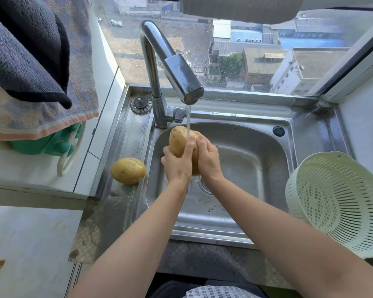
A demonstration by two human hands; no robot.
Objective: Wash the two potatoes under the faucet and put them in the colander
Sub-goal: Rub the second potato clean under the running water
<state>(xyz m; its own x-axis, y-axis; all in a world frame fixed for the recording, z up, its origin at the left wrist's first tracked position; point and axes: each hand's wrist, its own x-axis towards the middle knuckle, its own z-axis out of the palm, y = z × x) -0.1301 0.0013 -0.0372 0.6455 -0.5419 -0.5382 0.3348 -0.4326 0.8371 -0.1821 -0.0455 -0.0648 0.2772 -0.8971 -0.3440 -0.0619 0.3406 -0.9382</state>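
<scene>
A large yellow-brown potato [178,140] is held upright over the steel sink [246,168], between my left hand [178,165] and my right hand [208,159]. Both hands wrap its sides. Water runs from the chrome faucet [182,80] onto the potato's top and my fingers. A second potato [128,171] lies on the steel ledge left of the basin, untouched. The pale green colander [340,203] stands tilted on the sink's right rim, with nothing in it.
Towels [37,67] hang at the upper left above green rubber gloves [52,145] on a white shelf. A sink strainer plug [141,104] rests on the ledge behind the faucet base. A window runs along the back of the sink.
</scene>
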